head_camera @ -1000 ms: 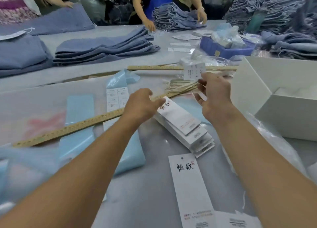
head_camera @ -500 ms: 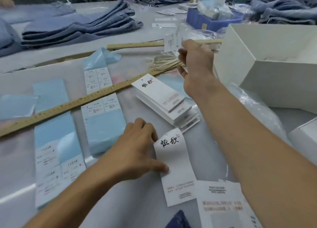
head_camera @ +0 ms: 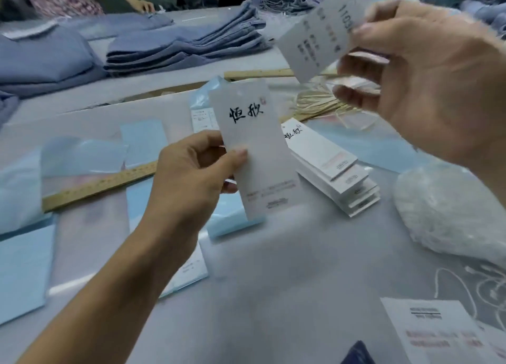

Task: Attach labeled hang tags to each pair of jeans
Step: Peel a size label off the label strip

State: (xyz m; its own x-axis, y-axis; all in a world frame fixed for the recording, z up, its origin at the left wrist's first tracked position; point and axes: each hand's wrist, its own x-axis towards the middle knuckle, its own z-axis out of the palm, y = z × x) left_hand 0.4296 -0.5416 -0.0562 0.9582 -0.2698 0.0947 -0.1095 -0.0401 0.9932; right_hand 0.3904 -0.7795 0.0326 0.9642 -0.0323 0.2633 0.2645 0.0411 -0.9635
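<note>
Both hands have risen off the table, our left hand (head_camera: 191, 172) pinching the long white brush-lettered hang tag (head_camera: 254, 150) at centre, our right hand (head_camera: 427, 73) gripping the small printed size label (head_camera: 317, 35) at one o'clock, so we should align their holes squarely before threading.

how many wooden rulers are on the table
2. One long wooden ruler lies diagonally at left, passing behind the left hand. A second ruler lies farther back, below the folded jeans. Others may be hidden.
</note>
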